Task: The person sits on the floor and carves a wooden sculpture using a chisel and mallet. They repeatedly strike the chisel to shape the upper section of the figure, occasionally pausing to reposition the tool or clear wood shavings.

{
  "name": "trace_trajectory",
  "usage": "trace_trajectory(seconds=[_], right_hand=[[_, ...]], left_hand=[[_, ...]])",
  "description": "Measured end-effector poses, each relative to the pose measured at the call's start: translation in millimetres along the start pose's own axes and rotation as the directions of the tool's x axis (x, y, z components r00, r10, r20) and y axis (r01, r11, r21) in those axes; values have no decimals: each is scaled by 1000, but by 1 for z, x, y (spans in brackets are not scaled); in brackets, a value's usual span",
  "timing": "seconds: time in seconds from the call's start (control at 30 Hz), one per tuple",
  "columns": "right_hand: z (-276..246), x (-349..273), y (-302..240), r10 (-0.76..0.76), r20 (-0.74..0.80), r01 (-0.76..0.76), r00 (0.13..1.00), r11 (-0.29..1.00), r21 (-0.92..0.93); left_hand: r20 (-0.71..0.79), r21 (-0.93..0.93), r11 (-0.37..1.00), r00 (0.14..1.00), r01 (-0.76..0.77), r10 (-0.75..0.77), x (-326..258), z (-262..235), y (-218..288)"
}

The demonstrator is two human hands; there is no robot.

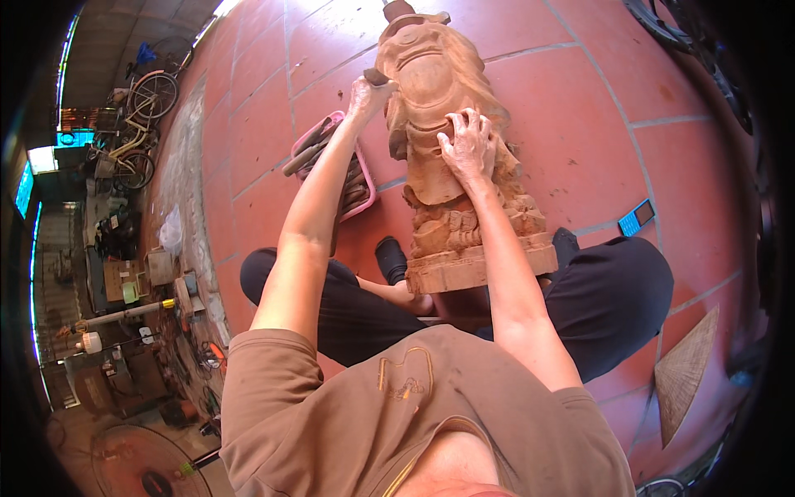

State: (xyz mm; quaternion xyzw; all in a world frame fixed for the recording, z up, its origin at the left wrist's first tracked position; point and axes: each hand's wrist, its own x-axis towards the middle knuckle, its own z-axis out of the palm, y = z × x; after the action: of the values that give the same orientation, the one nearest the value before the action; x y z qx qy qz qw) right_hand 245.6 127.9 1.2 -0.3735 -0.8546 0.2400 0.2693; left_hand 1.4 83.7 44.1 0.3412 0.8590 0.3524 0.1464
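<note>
A carved wooden statue of a robed, round-bellied figure lies on the floor in front of me, its base between my legs. My left hand is closed around a small dark brown piece, at the left edge of the statue's upper body. What kind of piece this is does not show clearly. My right hand lies on the statue below the belly, fingers spread over the wood, holding nothing. Left of the statue, partly behind my left forearm, is a pink basket of long-handled tools.
Red floor tiles surround the statue. A blue mobile phone lies to the right, and a woven conical hat is lower right. Bicycles, a fan and workshop clutter line the left side. A dark wheel shows at upper right.
</note>
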Motion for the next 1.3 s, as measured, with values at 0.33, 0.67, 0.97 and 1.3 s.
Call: trace_trajectory(seconds=[0.33,0.67,0.97,1.3], right_hand=[[1,6,4,21,-7,-21,1000,1000,-16],[1,6,2,6,-1,-6,1000,1000,7],[2,3,-2,1,1,-1,1000,1000,12],[2,7,2,14,-3,-14,1000,1000,-5]], left_hand=[[69,20,993,991,-120,118,-7,13,-13],[-110,100,978,975,-181,192,-8,25,-19],[-134,119,990,987,-75,91,10,7,-2],[22,150,987,998,-57,54,-10,-2,1]])
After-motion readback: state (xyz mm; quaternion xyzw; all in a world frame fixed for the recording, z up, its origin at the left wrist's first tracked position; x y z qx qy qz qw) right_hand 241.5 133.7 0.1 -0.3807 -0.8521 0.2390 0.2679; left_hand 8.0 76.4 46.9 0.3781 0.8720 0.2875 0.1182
